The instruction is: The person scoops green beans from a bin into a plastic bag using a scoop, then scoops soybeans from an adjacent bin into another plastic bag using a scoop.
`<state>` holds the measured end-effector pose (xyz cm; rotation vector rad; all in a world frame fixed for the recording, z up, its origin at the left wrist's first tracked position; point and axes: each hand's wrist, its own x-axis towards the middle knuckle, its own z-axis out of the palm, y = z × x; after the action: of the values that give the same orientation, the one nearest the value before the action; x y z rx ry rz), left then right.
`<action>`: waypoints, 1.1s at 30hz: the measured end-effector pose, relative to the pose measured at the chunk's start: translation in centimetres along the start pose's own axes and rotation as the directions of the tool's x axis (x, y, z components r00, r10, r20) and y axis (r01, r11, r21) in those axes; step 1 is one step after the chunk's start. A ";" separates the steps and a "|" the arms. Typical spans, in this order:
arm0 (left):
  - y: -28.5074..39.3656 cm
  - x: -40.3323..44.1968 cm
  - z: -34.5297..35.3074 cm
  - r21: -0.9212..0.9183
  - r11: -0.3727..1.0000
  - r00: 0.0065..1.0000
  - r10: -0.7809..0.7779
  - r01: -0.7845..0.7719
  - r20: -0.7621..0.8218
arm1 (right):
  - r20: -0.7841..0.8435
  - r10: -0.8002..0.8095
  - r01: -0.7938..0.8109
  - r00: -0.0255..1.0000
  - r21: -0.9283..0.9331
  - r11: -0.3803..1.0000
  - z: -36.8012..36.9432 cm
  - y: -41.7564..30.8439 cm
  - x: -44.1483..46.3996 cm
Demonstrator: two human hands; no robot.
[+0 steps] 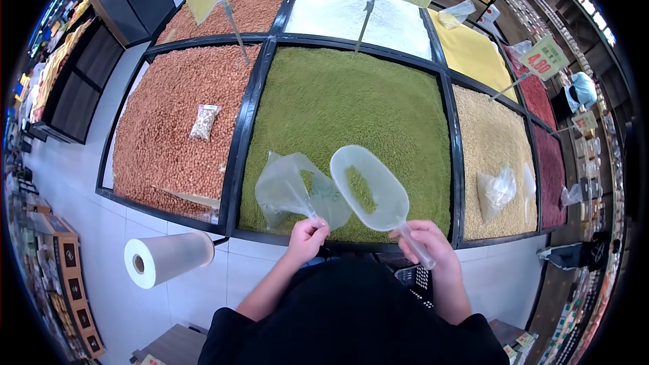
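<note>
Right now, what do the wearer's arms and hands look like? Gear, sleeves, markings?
Left hand and right hand: both bare, no gloves. Forearms uncovered, no cables seen. Black top with plain, dark short sleeves. No watch or bracelet visible; anything as small as a ring, can't tell.

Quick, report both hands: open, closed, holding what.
Left hand: closed, holding a clear plastic bag.
Right hand: closed, holding a translucent scoop by its handle.
</note>
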<state>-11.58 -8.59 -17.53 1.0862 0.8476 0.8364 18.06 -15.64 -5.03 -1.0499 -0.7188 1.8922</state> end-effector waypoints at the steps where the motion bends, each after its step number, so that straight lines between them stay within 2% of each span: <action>1: 0.1 0.0 0.1 -0.019 1.000 1.000 -0.008 0.008 -0.014 | 0.025 0.029 -0.028 0.999 -0.045 0.999 0.2 -0.6 -0.1; 2: 0.0 0.0 0.0 -0.020 1.000 1.000 -0.008 0.008 -0.018 | 0.027 0.031 -0.030 0.999 -0.046 0.998 0.5 -1.2 -0.1; 4: -0.4 0.0 -0.4 0.022 0.999 0.999 0.031 -0.032 0.028 | -0.018 0.158 -0.157 0.987 -0.259 0.953 1.2 -2.2 0.3; 5: -0.5 0.0 -0.6 0.022 0.999 0.999 0.030 -0.030 0.026 | -0.018 0.160 -0.159 0.987 -0.258 0.953 1.6 -2.3 0.8; 7: -0.6 0.0 -0.9 0.062 0.995 0.994 0.076 -0.081 0.077 | -0.132 0.153 -0.196 0.979 -0.431 0.881 2.8 -2.1 1.9; 8: -0.8 0.0 -0.9 0.063 0.995 0.994 0.075 -0.080 0.075 | -0.131 0.155 -0.197 0.979 -0.431 0.881 3.4 -2.2 2.5; 10: -1.1 0.0 -0.8 0.059 0.996 0.995 0.069 -0.073 0.074 | -0.243 0.212 -0.317 0.946 -0.572 0.756 4.4 -2.3 3.9; 14: -1.3 -0.1 -0.7 0.067 0.996 0.996 0.057 -0.062 0.066 | -0.216 0.181 -0.278 0.959 -0.611 0.741 5.9 -1.1 6.2; 16: -1.1 -0.2 -0.7 0.082 0.993 0.995 0.082 -0.087 0.063 | -0.103 -0.081 -0.056 0.991 -0.894 0.444 6.3 -0.2 7.2; 20: -0.8 -0.4 -0.9 0.079 0.996 0.998 0.036 -0.040 0.055 | -0.104 -0.138 -0.031 0.985 -0.890 0.455 8.1 0.0 7.7; 22: -0.9 -0.4 -0.9 0.102 0.994 0.998 0.039 -0.043 0.040 | -0.047 -0.212 0.044 0.976 -0.914 0.403 8.4 0.3 7.8; 26: -0.9 -0.4 -0.8 0.104 0.993 0.998 0.046 -0.049 0.033 | -0.021 -0.244 0.065 0.969 -0.939 0.338 8.2 0.8 7.5; 28: -0.9 -0.3 -0.6 0.096 0.992 0.996 0.085 -0.086 0.019 | 0.012 -0.423 0.161 0.906 -0.934 0.320 7.8 1.7 7.2; 32: -0.8 -0.2 -0.3 0.039 0.997 0.998 0.066 -0.066 0.004 | -0.045 -0.457 0.140 0.889 -0.921 0.363 6.0 2.9 5.6; 33: -0.9 -0.2 -0.3 0.021 0.998 0.998 0.057 -0.057 0.005 | -0.084 -0.451 0.125 0.889 -0.901 0.414 5.4 3.3 5.0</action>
<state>-11.82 -8.81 -18.41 1.1349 0.8264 0.8737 10.61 -13.36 -6.90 -1.6647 -1.6644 0.8906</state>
